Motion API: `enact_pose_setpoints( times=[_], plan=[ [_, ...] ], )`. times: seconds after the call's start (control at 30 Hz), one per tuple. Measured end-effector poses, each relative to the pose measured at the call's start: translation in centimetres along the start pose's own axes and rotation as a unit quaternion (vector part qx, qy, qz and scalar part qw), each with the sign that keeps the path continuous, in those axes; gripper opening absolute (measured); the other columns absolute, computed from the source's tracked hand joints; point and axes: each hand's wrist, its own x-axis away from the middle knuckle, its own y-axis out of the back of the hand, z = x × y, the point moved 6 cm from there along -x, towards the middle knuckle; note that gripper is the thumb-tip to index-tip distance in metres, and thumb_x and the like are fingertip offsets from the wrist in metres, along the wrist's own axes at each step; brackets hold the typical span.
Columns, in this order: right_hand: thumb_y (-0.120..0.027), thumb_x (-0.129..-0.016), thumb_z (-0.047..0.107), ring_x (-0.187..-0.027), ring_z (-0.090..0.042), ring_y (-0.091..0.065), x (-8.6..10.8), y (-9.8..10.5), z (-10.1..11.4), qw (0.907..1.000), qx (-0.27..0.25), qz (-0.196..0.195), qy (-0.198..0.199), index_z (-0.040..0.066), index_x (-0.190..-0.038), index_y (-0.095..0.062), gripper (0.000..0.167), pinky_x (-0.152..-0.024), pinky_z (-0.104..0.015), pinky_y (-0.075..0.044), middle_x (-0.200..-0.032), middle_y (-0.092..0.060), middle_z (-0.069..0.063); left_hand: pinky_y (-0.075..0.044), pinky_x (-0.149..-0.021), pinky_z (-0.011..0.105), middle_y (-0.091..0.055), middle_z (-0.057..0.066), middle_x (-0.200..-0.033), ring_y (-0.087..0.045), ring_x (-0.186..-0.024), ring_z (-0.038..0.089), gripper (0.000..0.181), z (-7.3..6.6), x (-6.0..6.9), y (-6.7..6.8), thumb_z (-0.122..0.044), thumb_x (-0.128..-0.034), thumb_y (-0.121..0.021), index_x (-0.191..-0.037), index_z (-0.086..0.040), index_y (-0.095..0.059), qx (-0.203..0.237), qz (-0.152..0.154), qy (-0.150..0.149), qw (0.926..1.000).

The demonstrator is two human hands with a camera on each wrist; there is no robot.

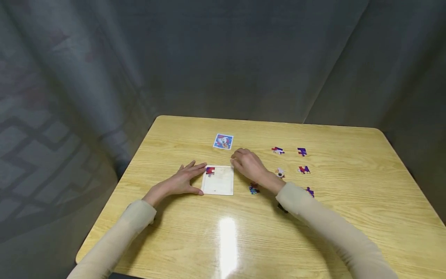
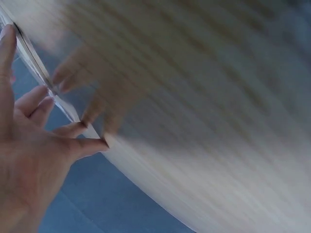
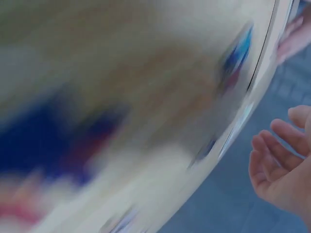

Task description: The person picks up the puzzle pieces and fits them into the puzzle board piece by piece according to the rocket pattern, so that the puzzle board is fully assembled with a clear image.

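A square white puzzle tray (image 1: 219, 182) lies on the table, with a red and purple puzzle piece (image 1: 210, 171) in its upper left corner. My left hand (image 1: 182, 180) rests at the tray's left side, fingers spread, the thumb at the lower left corner and the fingertips near the upper left one. Just past the tray's upper right corner is my right hand (image 1: 248, 164). In the right wrist view its fingers (image 3: 274, 158) curl loosely, with nothing seen between them. Nearest that hand lie a white piece with a black spot (image 1: 280, 173) and a blue and red piece (image 1: 254, 188).
A small square picture card (image 1: 223, 141) lies behind the tray. More loose pieces are scattered to the right, among them a red and white piece (image 1: 277, 150), a purple piece (image 1: 302, 151) and a dark one (image 1: 282, 208) partly under the right sleeve. Grey curtains (image 1: 230, 58) surround the wooden table.
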Motion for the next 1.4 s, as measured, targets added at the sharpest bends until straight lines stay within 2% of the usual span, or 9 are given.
enact_pose_setpoints(
  times=[0.17,0.33,0.5,0.63,0.8,0.93,1.1,1.4],
  plan=[
    [-0.063,-0.094,0.015,-0.107,-0.033,-0.058,2.0,3.0,-4.3,0.999,-0.002,-0.019,-0.039,-0.003,-0.109,-0.067,0.023,-0.091,-0.048,-0.048,-0.116,-0.062,-0.017,-0.005,-0.107,0.071,-0.03,-0.001,-0.156,-0.01,-0.146,0.034,0.074,0.1,0.4,0.3,-0.055,-0.0802,-0.07,-0.142,-0.018,-0.05,0.017,-0.008,-0.024,0.9995],
    [-0.064,-0.093,0.015,-0.115,-0.038,-0.052,4.7,4.7,-7.8,0.9978,0.0,-0.023,-0.063,-0.004,-0.118,-0.063,0.032,-0.092,-0.057,-0.044,-0.126,-0.057,-0.021,-0.005,-0.106,0.073,-0.035,-0.002,-0.153,-0.012,-0.146,0.032,0.064,-0.2,0.4,0.2,-0.052,-0.082,-0.069,-0.135,-0.02,-0.057,0.025,-0.02,-0.042,0.9986],
    [-0.065,-0.093,0.017,-0.12,-0.04,-0.05,6.7,5.3,-10.4,0.9954,-0.024,-0.003,-0.093,-0.004,-0.125,-0.058,0.039,-0.096,-0.058,-0.042,-0.132,-0.053,-0.022,-0.007,-0.104,0.075,-0.038,0.0,-0.152,-0.015,-0.146,0.034,0.061,-0.5,0.3,0.2,-0.049,-0.0816,-0.071,-0.132,-0.016,-0.06,0.026,-0.034,-0.052,0.9978],
    [-0.066,-0.093,0.021,-0.125,-0.041,-0.046,7.4,5.7,-12.1,0.9878,-0.05,0.028,-0.145,-0.001,-0.137,-0.048,0.052,-0.098,-0.056,-0.042,-0.14,-0.046,-0.023,-0.007,-0.103,0.075,-0.039,0.003,-0.151,-0.018,-0.145,0.035,0.06,-0.7,0.2,0.2,-0.045,-0.0803,-0.074,-0.129,-0.013,-0.062,0.022,-0.039,-0.055,0.9975],
    [-0.066,-0.092,0.019,-0.133,-0.044,-0.035,7.8,6.2,-13.7,0.9761,-0.083,0.042,-0.197,0.001,-0.147,-0.033,0.067,-0.103,-0.059,-0.035,-0.147,-0.036,-0.025,-0.006,-0.104,0.075,-0.038,0.003,-0.151,-0.019,-0.144,0.036,0.061,-0.8,-0.1,0.1,-0.045,-0.0789,-0.075,-0.129,-0.012,-0.063,0.015,-0.034,-0.049,0.9981],
    [-0.068,-0.09,0.016,-0.132,-0.043,-0.037,7.8,6.0,-14.7,0.9717,-0.105,0.035,-0.209,-0.002,-0.146,-0.033,0.068,-0.104,-0.058,-0.035,-0.146,-0.038,-0.025,-0.006,-0.103,0.076,-0.038,0.004,-0.152,-0.019,-0.143,0.038,0.061,-0.7,0.1,0.1,-0.046,-0.0779,-0.076,-0.128,-0.012,-0.063,0.011,-0.034,-0.046,0.9983],
    [-0.069,-0.089,0.012,-0.128,-0.043,-0.042,7.5,5.2,-15.5,0.9701,-0.104,0.033,-0.217,-0.004,-0.144,-0.035,0.067,-0.105,-0.056,-0.034,-0.139,-0.046,-0.027,-0.007,-0.102,0.077,-0.039,0.006,-0.151,-0.021,-0.143,0.039,0.06,-0.5,0.6,0.1,-0.045,-0.0773,-0.076,-0.126,-0.012,-0.065,0.009,-0.041,-0.047,0.998],
    [-0.068,-0.087,0.001,-0.12,-0.04,-0.051,6.9,4.9,-15.7,0.9602,-0.143,-0.023,-0.239,-0.001,-0.144,-0.039,0.063,-0.102,-0.053,-0.039,-0.128,-0.058,-0.024,-0.007,-0.102,0.077,-0.041,0.008,-0.15,-0.022,-0.142,0.039,0.06,-0.5,1.3,0.0,-0.045,-0.0765,-0.077,-0.125,-0.012,-0.065,0.017,-0.05,-0.042,0.9977]
  ],
)
